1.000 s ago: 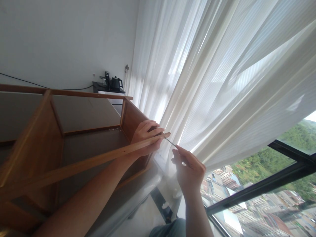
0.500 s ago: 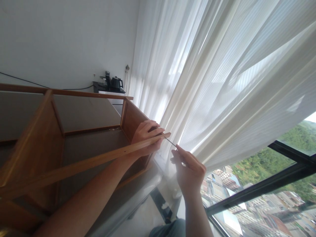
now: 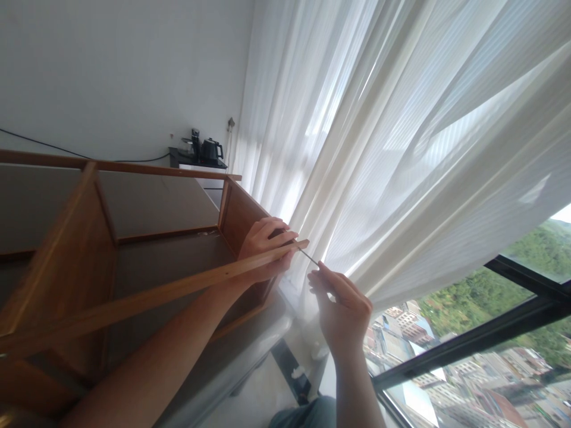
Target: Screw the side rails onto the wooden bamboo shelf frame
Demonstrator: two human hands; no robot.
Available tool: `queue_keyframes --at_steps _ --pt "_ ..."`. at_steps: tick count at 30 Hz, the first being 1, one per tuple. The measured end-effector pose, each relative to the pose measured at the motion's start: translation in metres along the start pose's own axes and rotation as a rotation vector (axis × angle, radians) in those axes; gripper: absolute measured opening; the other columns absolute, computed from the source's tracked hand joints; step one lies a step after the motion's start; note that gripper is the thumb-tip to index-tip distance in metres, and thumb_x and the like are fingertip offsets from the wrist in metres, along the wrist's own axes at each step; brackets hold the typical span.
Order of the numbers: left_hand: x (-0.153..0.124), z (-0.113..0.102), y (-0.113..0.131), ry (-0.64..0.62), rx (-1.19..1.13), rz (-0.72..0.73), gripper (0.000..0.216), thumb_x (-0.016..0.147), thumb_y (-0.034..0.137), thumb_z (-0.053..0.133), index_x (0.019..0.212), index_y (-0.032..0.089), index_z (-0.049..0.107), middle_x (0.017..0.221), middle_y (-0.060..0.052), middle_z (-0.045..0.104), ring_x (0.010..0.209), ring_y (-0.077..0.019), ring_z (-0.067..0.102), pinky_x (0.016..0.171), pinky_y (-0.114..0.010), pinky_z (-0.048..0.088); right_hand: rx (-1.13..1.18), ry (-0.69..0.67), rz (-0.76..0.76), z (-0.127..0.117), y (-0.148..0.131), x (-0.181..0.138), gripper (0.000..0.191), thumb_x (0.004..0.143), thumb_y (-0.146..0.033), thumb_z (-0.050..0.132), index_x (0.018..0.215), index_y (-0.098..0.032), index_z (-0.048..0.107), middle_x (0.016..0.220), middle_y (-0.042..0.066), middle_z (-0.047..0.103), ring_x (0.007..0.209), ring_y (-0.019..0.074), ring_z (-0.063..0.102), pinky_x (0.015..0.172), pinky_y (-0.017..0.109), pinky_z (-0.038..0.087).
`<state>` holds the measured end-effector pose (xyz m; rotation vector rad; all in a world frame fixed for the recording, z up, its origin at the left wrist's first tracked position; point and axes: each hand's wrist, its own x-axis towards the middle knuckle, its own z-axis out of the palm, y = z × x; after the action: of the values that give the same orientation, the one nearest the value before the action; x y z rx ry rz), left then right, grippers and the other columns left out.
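My left hand [image 3: 264, 248] is wrapped around the end of a wooden shelf unit [image 3: 89, 255], gripping the front rail [image 3: 178, 289] near its corner. My right hand [image 3: 342, 312] is closed in a pinch on a thin metal tool [image 3: 308, 257], a slim rod like a hex key. The tool's tip meets the end of the rail, just beside my left fingers. The shelf unit has brown wooden frames and grey panels, and it stretches away to the left.
A sheer white curtain [image 3: 392, 148] hangs right behind my hands. A window with a dark frame [image 3: 468, 339] shows buildings and green hills. A black kettle set [image 3: 201, 150] sits on a small table by the white wall, with a cable running along the wall.
Almost nothing has moved. My right hand has shifted very slightly on the tool, and the view has drifted a little.
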<state>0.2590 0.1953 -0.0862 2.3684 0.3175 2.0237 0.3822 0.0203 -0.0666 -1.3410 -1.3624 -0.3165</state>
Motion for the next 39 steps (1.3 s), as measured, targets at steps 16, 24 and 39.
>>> queue_keyframes --at_steps 16,24,39 --pt "0.0009 0.0003 -0.0003 0.022 -0.034 0.027 0.024 0.086 0.029 0.062 0.107 0.025 0.074 0.105 -0.006 0.073 0.11 -0.0251 0.066 0.102 -0.045 0.052 0.055 0.071 0.029 0.0034 -0.0021 0.001 0.012 0.087 -0.023 0.08 0.098 -0.026 0.082 0.097 0.003 0.077 0.08 0.017 0.075 0.068 0.03 0.065" --pt "-0.0004 0.0 -0.0003 -0.02 -0.007 0.009 0.025 0.088 0.031 0.06 0.108 0.026 0.074 0.108 -0.005 0.074 0.113 -0.0253 0.065 0.106 -0.047 0.05 0.072 0.041 0.075 0.002 -0.0033 0.0011 0.011 0.086 -0.024 0.081 0.097 -0.026 0.082 0.095 0.002 0.078 0.076 0.0172 0.075 0.065 0.031 0.065" --pt "-0.0016 0.0028 -0.0022 0.016 -0.019 0.004 0.026 0.085 0.029 0.062 0.108 0.026 0.074 0.106 -0.005 0.074 0.112 -0.0249 0.065 0.104 -0.045 0.051 0.07 0.054 0.098 0.0028 -0.0069 0.0051 0.006 0.087 -0.027 0.079 0.091 -0.026 0.083 0.086 0.001 0.078 0.066 0.0151 0.072 0.059 0.028 0.062"
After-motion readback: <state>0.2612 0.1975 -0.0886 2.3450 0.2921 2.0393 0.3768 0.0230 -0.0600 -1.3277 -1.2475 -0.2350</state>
